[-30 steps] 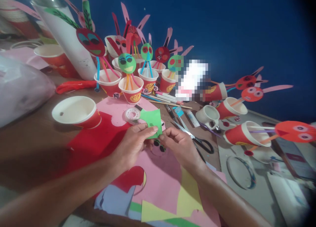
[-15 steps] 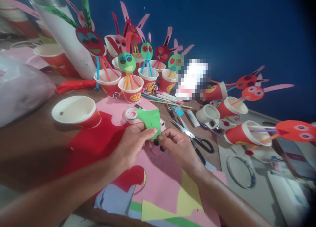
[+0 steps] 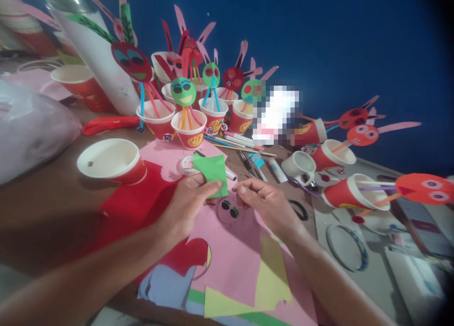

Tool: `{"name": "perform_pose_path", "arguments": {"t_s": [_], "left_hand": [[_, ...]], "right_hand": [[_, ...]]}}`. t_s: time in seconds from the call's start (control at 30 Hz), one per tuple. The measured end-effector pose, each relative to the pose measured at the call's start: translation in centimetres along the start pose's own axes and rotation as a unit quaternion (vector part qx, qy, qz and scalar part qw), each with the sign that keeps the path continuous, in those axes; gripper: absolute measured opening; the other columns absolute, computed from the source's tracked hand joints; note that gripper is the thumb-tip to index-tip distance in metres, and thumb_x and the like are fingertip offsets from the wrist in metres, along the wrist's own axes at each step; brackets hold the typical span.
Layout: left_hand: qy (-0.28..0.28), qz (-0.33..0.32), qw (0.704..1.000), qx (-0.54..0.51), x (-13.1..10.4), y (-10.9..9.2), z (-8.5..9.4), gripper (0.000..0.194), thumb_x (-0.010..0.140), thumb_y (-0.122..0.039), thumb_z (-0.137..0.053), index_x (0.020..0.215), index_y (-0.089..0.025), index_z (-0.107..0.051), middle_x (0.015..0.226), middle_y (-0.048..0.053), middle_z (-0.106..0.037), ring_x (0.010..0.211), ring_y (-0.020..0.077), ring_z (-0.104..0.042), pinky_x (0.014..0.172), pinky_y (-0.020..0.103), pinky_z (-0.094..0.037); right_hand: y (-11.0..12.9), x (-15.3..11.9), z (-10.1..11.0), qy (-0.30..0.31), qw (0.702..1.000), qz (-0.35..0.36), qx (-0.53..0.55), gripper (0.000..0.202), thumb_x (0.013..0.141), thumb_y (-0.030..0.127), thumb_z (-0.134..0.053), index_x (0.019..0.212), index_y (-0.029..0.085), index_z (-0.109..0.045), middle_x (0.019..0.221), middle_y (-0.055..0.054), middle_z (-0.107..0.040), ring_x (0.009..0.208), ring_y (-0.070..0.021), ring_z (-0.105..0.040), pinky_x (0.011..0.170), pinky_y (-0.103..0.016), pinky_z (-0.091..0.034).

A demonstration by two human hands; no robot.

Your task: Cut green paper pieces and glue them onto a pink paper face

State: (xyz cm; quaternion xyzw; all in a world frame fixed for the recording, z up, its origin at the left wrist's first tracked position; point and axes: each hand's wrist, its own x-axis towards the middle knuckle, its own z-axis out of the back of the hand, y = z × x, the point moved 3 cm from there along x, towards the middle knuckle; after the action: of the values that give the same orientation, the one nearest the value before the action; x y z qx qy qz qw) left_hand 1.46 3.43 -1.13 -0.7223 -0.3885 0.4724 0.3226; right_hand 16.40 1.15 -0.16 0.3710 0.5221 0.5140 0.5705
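Note:
My left hand [image 3: 189, 198] pinches a piece of green paper [image 3: 213, 172] between thumb and fingers, above the pink sheet [image 3: 227, 250]. To its right, my right hand [image 3: 266, 203] is closed, thumb against fingertips; whatever it may hold is too small to make out. The two hands are apart. Between and just below them lies a pink paper disc [image 3: 229, 210] with two black ovals topped with green marks. A white roll of tape [image 3: 187, 164] sits behind the green paper, partly hidden by it.
Paper-faced figures stand in red cups [image 3: 189, 129] along the back. An open cup [image 3: 109, 160] lies at the left. Pens [image 3: 244, 139], a glue stick [image 3: 277, 170], a white mug [image 3: 299, 167] and scissors [image 3: 298, 210], mostly hidden by my right hand, are on the right.
My right hand has moved right, away from the green paper, and now covers much of the scissors. My left hand has shifted slightly left with the paper. More of the pink disc shows.

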Motion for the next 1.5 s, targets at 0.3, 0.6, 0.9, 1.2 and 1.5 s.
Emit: {"name": "perform_pose_path", "arguments": {"t_s": [0.3, 0.6, 0.9, 1.2, 1.5], "left_hand": [[-0.009, -0.026, 1.000, -0.007, 0.2, -0.6, 1.0, 0.013, 0.068, -0.024, -0.066, 0.062, -0.017, -0.056, 0.060, -0.004, -0.053, 0.060, 0.0106, -0.050, 0.058, 0.023, -0.039], [0.009, -0.042, 0.999, -0.017, 0.2, -0.6, 1.3, 0.012, 0.071, -0.024, -0.065, 0.066, -0.016, -0.056, 0.065, -0.003, -0.053, 0.065, 0.0115, -0.050, 0.060, 0.024, -0.041], [0.023, -0.043, 0.998, -0.045, 0.2, -1.1, 1.3, 0.008, 0.073, -0.022, -0.063, 0.068, -0.016, -0.062, 0.066, -0.001, -0.058, 0.065, 0.0110, -0.051, 0.062, 0.024, -0.041], [0.025, -0.016, 0.998, -0.047, 0.1, -0.5, 0.9, 0.010, 0.070, -0.022, -0.066, 0.065, -0.016, -0.059, 0.065, 0.000, -0.058, 0.062, 0.0116, -0.052, 0.059, 0.023, -0.040], [0.081, -0.024, 0.995, -0.046, -0.1, -0.1, 0.2, 0.009, 0.075, -0.020, -0.059, 0.067, -0.018, -0.059, 0.064, -0.001, -0.054, 0.062, 0.0121, -0.051, 0.063, 0.025, -0.042]], "right_hand": [[0.6, -1.3, 6.3, -0.057, 0.864, -0.019, -0.500, 0.018, 0.080, 0.036, -0.054, 0.094, 0.029, -0.063, 0.074, 0.001, -0.068, 0.067, -0.0200, -0.061, 0.056, -0.029, -0.038], [-1.8, -3.3, 7.5, -0.068, 0.775, -0.019, -0.627, 0.037, 0.075, 0.033, -0.058, 0.112, 0.027, -0.056, 0.094, -0.003, -0.067, 0.082, -0.0256, -0.063, 0.058, -0.032, -0.044], [-2.9, -3.8, 9.8, -0.065, 0.795, 0.002, -0.603, 0.030, 0.078, 0.037, -0.053, 0.105, 0.026, -0.059, 0.093, -0.004, -0.069, 0.080, -0.0253, -0.066, 0.060, -0.033, -0.048], [2.1, -3.2, 4.6, -0.101, 0.918, 0.046, -0.380, 0.021, 0.085, 0.033, -0.047, 0.076, 0.022, -0.062, 0.061, -0.001, -0.062, 0.056, -0.0167, -0.058, 0.056, -0.026, -0.044], [0.1, 0.0, -0.8, 0.043, 0.998, 0.017, -0.050, 0.026, 0.085, 0.039, -0.050, 0.076, 0.017, -0.062, 0.065, 0.000, -0.058, 0.062, -0.0130, -0.052, 0.057, -0.023, -0.040]]}}
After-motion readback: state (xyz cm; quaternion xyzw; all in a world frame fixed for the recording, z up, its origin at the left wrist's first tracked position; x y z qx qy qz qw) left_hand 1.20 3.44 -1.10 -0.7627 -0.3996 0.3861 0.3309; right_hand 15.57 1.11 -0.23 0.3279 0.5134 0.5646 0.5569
